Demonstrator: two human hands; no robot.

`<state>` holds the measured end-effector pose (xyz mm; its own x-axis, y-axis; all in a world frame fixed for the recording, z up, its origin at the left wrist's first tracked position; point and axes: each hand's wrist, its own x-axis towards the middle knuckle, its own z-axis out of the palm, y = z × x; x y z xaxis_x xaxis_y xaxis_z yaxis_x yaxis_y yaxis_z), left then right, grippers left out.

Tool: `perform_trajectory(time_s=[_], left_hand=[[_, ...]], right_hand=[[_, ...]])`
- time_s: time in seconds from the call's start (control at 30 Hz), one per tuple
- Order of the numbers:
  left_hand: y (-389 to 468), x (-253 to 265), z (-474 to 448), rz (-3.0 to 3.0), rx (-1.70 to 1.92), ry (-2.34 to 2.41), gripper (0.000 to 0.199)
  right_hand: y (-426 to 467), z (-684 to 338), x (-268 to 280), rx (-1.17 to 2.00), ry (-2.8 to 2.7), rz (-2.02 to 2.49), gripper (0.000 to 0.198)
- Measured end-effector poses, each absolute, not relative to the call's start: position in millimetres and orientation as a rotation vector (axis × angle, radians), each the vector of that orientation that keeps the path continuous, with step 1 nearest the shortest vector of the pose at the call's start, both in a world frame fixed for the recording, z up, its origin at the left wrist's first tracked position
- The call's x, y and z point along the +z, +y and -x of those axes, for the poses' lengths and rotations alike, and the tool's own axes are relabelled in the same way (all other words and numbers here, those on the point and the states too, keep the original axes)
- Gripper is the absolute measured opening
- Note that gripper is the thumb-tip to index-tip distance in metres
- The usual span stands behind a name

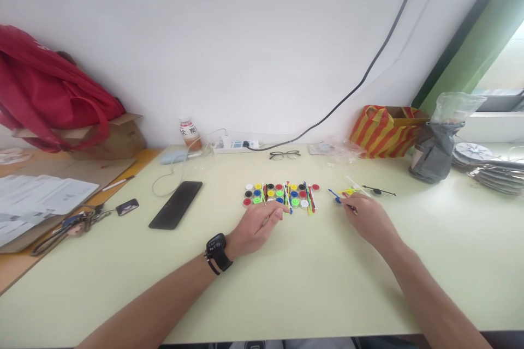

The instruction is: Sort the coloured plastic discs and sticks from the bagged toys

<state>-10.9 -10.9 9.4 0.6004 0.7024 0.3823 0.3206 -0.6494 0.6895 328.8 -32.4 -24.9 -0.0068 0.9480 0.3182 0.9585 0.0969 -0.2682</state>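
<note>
My left hand (258,227) rests on the table with its index finger stretched out and nothing visible in its grasp. Its fingertip is beside the blue tip of a white arrow pointer, at the front of rows of small round plastic discs (279,194) in several colours. Thin coloured arrow pointers (310,199) lie in bundles across these rows. My right hand (370,219) is closed, its fingertips pinching a blue arrow pointer (333,193) above a blue disc. Yellow and red pieces show behind its fingers, partly hidden. A black arrow pointer (387,192) lies with its disc just beyond.
Left of the discs lie a black phone (176,205) and keys (77,222). Glasses (285,155), a power strip (239,146) and a bottle (190,135) line the wall. A striped bag (379,133) and grey bag (434,155) stand at the back right.
</note>
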Motion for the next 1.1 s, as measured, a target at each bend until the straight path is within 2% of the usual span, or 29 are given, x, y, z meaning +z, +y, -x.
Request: perform_trajectory(time_s=[0.37,0.57,0.97,1.1], left_hand=[[-12.2,12.0,10.0,-2.267,0.855,0.819,0.043],[-11.7,9.5,10.4,-2.264,0.832,0.819,0.040],[-12.6,10.4,10.4,-2.283,0.785,0.822,0.037],[-13.2,13.0,9.9,-2.289,0.753,0.831,0.038]], right_hand=[[-24.0,-341.0,-41.0,-0.047,-1.976,1.902,0.034],[-24.3,-357.1,-39.6,-0.096,-1.850,1.933,0.048],[-32.0,-356.0,-27.5,0.028,-1.747,2.221,0.021],[-31.5,-358.5,-31.1,-0.014,-1.748,2.227,0.025]])
